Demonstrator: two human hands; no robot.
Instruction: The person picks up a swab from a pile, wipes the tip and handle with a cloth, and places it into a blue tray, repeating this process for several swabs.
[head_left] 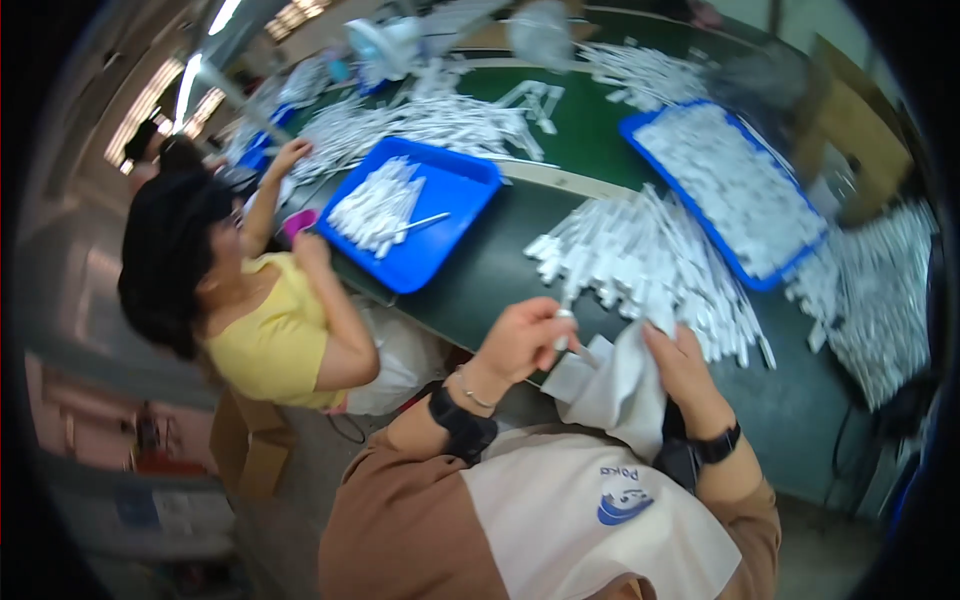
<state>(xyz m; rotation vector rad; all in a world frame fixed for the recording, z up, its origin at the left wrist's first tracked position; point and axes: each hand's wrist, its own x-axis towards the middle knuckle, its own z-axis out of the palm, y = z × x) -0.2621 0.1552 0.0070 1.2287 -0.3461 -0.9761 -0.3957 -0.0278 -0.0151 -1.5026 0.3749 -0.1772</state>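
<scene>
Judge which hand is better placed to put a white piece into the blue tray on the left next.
Probably the left hand: it pinches a small white piece and is nearer that blue tray. The right hand holds a white cloth and is farther away.

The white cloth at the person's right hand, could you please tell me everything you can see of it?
The white cloth looks like soft, plain fabric, crumpled into loose folds. The right hand grips its upper right part, and it drapes from there toward the person's body, on the near side of the heap of white sticks. The left hand is close to its left side; blur hides whether they touch.
</scene>
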